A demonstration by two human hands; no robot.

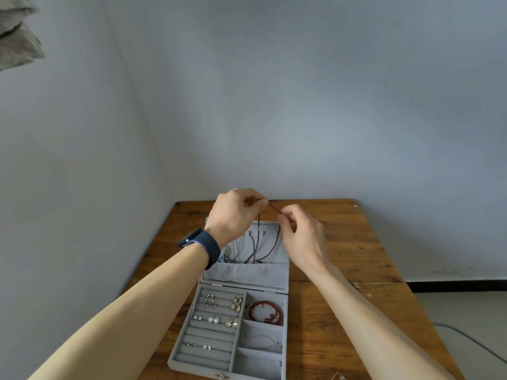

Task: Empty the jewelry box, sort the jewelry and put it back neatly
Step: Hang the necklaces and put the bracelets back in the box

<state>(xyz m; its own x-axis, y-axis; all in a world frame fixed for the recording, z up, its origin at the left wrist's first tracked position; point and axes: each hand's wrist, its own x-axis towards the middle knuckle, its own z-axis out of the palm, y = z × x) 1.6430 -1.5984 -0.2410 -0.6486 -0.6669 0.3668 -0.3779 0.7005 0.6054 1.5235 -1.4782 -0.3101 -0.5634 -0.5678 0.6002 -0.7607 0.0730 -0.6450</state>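
A grey velvet jewelry box (285, 333) lies open on the wooden table (356, 256), its lid (274, 248) tilted up at the back. Both my hands are raised above the lid's top edge. My left hand (236, 212) and my right hand (301, 234) each pinch the dark cord necklace (258, 242), which hangs down over the lid into its pocket. Several earrings (214, 319) sit in the ring rolls on the left. A red bead bracelet (266, 311) fills the top right compartment, and a thin silver chain (270, 341) lies in the one below.
A blue ornament (223, 256) hangs on the lid's left side behind my left wrist. Walls stand close behind and to the left of the table. A small metal piece (338, 375) lies on the table by the box's front right corner.
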